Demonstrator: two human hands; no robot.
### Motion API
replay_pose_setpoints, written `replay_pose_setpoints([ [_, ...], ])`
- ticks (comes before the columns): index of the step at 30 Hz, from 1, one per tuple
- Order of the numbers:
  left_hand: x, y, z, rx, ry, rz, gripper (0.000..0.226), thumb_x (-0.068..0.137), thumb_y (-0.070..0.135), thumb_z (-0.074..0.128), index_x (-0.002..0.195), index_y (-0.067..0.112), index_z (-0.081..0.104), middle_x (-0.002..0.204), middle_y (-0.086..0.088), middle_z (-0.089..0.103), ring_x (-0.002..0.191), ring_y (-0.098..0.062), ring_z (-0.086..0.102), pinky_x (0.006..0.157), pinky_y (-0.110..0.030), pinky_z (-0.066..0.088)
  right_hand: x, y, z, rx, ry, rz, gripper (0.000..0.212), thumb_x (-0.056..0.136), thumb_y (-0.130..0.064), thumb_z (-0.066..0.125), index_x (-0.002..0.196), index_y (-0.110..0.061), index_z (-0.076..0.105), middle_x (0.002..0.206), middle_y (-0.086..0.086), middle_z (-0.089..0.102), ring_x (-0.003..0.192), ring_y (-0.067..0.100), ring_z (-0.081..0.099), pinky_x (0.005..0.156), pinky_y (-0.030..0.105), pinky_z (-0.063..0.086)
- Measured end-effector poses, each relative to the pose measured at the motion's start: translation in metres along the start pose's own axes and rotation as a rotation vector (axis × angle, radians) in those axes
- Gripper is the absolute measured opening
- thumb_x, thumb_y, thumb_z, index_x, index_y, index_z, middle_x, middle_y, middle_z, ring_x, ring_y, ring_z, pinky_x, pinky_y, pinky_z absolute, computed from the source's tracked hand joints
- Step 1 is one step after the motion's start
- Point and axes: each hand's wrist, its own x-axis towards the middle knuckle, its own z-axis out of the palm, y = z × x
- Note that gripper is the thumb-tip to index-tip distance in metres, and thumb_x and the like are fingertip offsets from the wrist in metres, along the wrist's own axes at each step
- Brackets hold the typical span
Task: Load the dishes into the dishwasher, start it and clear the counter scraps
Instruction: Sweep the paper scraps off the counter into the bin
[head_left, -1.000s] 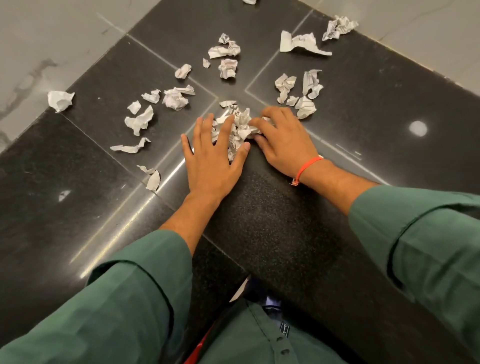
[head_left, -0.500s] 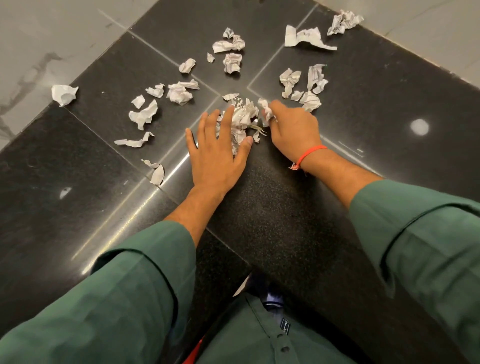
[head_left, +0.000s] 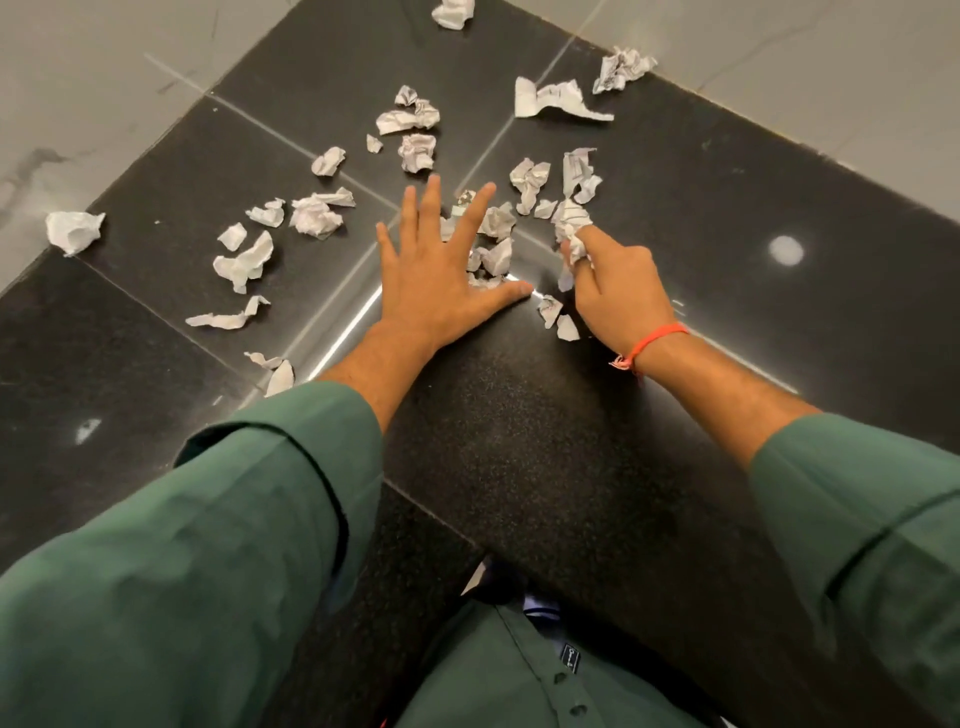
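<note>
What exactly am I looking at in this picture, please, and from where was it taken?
There is no machine here: a person works with two bare hands, and one wide-angle camera worn on the head looks forward and down at them. That is why the green sleeves fill the bottom of the head view.

The dark, shiny surface is a black stone counter, with pale marble-like surfaces beyond its far edges. Scattered over it are many crumpled white paper scraps.

The left hand lies flat with its fingers spread, against a small heap of scraps in the middle. The right hand, which wears an orange wrist band, pinches one crumpled scrap in its fingertips.

No dishes or dishwasher are in view.
</note>
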Motion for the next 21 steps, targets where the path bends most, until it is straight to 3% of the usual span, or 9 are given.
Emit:
replay_pose_setpoints([
  [3,0.002,0.002,0.012,0.013,0.104,0.076,0.066,0.093,0.073,0.041,0.149,0.038,0.043,0.158,-0.007,0.037,0.148,-0.03,0.028,0.12,-0.055,0.02,-0.004,-0.001,0.0,0.042,-0.032,0.046,0.018,0.104,-0.021,0.044,0.089,-0.016,0.053,0.061,0.007,0.053,0.057,0.026,0.05,0.058,0.041,0.04],
  [5,0.002,0.0,0.015,-0.026,0.166,0.14,0.047,0.099,0.057,0.045,0.135,0.029,0.057,0.141,-0.006,0.05,0.131,-0.027,0.043,0.108,-0.046,0.036,-0.005,-0.004,0.001,0.074,-0.038,0.074,0.023,0.105,-0.021,0.043,0.082,-0.02,0.046,0.058,0.002,0.048,0.053,0.017,0.044,0.056,0.036,0.034],
  [7,0.002,0.0,0.014,-0.037,0.183,0.183,0.038,0.102,0.048,0.046,0.123,0.021,0.062,0.123,-0.007,0.057,0.112,-0.029,0.051,0.091,-0.044,0.043,-0.005,-0.007,0.001,0.103,-0.041,0.117,0.028,0.106,-0.023,0.042,0.079,-0.019,0.044,0.058,0.001,0.046,0.053,0.011,0.04,0.051,0.025,0.031],
  [11,0.001,0.004,0.009,-0.011,0.151,0.229,0.037,0.106,0.046,0.041,0.097,0.014,0.057,0.091,-0.006,0.057,0.083,-0.028,0.053,0.065,-0.04,0.037,-0.002,-0.013,-0.001,0.147,-0.066,0.214,0.033,0.107,-0.026,0.04,0.08,-0.011,0.051,0.065,0.004,0.053,0.057,0.01,0.041,0.053,0.016,0.032],
  [14,0.004,0.008,-0.002,0.022,0.083,0.155,0.045,0.107,0.052,0.034,0.078,0.02,0.046,0.073,0.001,0.051,0.07,-0.024,0.046,0.06,-0.035,0.03,-0.003,-0.017,-0.002,0.198,-0.079,0.278,0.035,0.108,-0.027,0.039,0.079,-0.01,0.052,0.065,0.0,0.05,0.059,0.01,0.041,0.051,0.017,0.032],
  [16,0.009,0.01,-0.009,-0.007,0.058,0.096,0.05,0.106,0.052,0.035,0.072,0.019,0.05,0.064,0.001,0.05,0.065,-0.025,0.046,0.06,-0.035,0.032,-0.004,-0.019,-0.003,0.223,-0.082,0.287,0.036,0.107,-0.026,0.039,0.078,-0.01,0.051,0.063,-0.003,0.048,0.059,0.009,0.04,0.051,0.017,0.032],
  [18,0.012,0.01,-0.015,-0.127,0.078,0.023,0.054,0.104,0.049,0.041,0.067,0.013,0.055,0.056,-0.002,0.049,0.06,-0.026,0.046,0.059,-0.037,0.035,-0.005,-0.022,-0.003,0.265,-0.077,0.291,0.038,0.107,-0.029,0.041,0.076,-0.011,0.05,0.061,-0.005,0.047,0.055,0.006,0.039,0.049,0.016,0.031],
  [21,0.01,0.014,-0.028,-0.425,0.134,-0.108,0.056,0.101,0.039,0.048,0.052,0.014,0.04,0.045,-0.001,0.045,0.046,-0.014,0.037,0.059,-0.037,0.037,-0.007,-0.028,-0.002,0.435,-0.075,0.346,0.04,0.107,-0.034,0.042,0.074,-0.012,0.048,0.057,-0.006,0.048,0.047,0.004,0.038,0.048,0.02,0.033],
])
